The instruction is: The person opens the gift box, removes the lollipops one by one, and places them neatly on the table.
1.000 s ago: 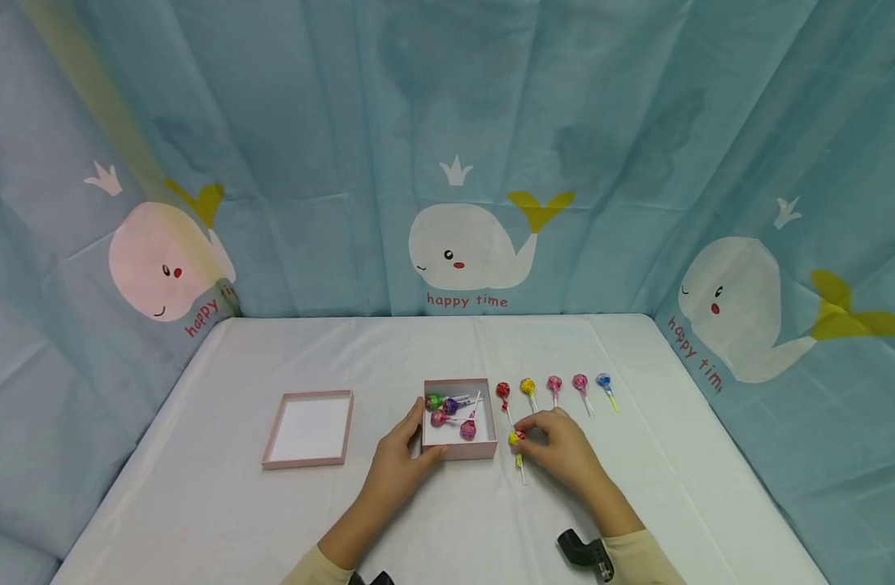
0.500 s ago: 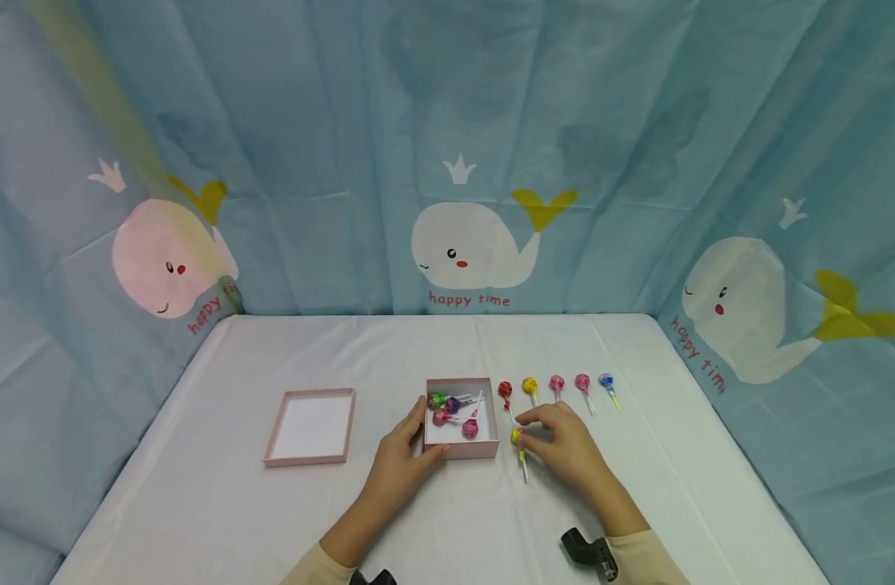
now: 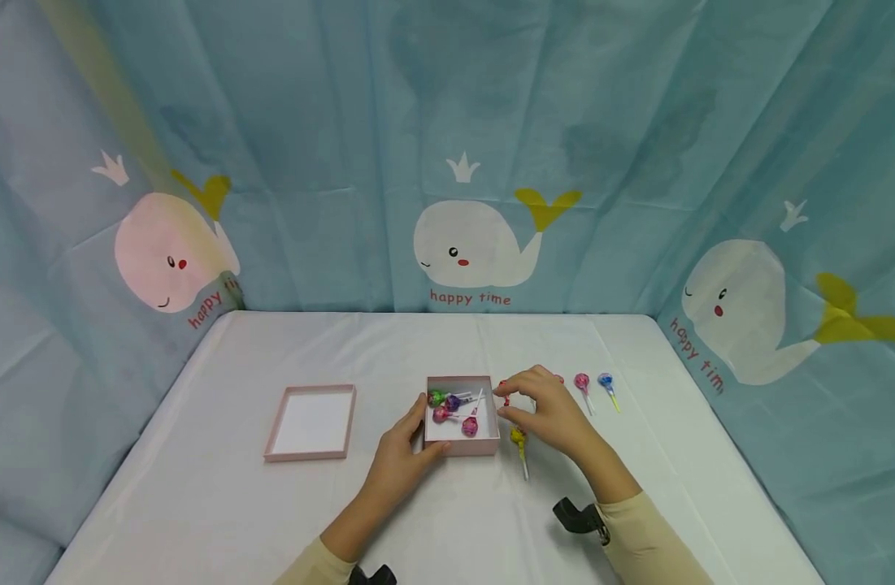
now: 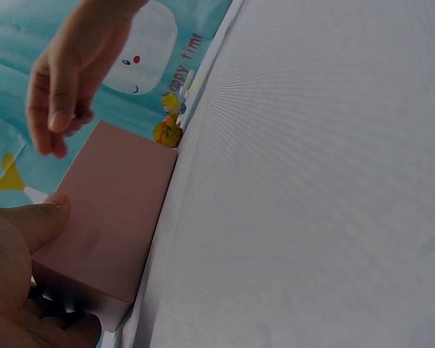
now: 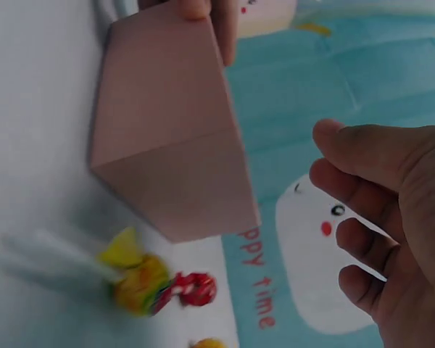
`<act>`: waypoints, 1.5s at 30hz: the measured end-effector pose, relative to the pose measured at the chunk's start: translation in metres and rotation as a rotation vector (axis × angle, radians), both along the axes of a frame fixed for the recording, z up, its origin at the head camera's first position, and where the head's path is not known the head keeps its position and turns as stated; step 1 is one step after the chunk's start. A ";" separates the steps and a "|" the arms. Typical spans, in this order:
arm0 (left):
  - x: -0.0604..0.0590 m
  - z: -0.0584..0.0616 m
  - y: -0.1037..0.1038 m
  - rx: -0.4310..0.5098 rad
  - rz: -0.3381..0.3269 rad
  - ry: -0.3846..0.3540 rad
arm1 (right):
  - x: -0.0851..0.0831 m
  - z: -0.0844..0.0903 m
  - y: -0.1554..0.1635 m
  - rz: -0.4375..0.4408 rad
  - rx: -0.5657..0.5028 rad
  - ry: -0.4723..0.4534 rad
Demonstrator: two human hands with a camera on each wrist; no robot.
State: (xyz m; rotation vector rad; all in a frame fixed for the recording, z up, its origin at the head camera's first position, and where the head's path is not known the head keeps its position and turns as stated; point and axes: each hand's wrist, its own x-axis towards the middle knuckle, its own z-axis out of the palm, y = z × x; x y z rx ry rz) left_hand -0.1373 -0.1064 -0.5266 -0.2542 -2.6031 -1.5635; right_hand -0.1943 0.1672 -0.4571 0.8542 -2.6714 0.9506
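A small pink box [image 3: 462,444] holds several wrapped lollipops [image 3: 452,409]. My left hand [image 3: 416,431] grips the box's near left corner, thumb on its side wall [image 4: 109,217]. My right hand [image 3: 507,398] hovers at the box's right edge with loosely curled fingers that hold nothing; the right wrist view shows its palm [image 5: 391,217] bare. Its fingertips are over a red lollipop [image 3: 502,385], mostly hidden. A yellow lollipop [image 3: 519,439] lies on the cloth below that hand, beside the box [image 5: 167,145].
The box's pink lid [image 3: 311,412] lies upturned to the left. A pink lollipop [image 3: 581,382] and a blue one [image 3: 605,380] lie in a row to the right. The white table [image 3: 447,520] ends at blue whale-print cloth walls [image 3: 476,162].
My right hand left the yellow lollipop on the cloth and moved up and left to the red lollipop by the box. The left hand and box stayed put.
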 end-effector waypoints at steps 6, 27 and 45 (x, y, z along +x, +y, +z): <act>-0.001 0.000 0.000 -0.009 -0.008 0.010 | -0.019 0.024 -0.024 0.115 0.104 0.011; -0.001 -0.002 -0.003 0.039 -0.046 0.029 | -0.055 -0.014 -0.085 0.314 0.305 -0.006; 0.000 0.001 -0.003 0.041 -0.051 0.044 | -0.050 -0.035 -0.094 0.263 0.441 0.184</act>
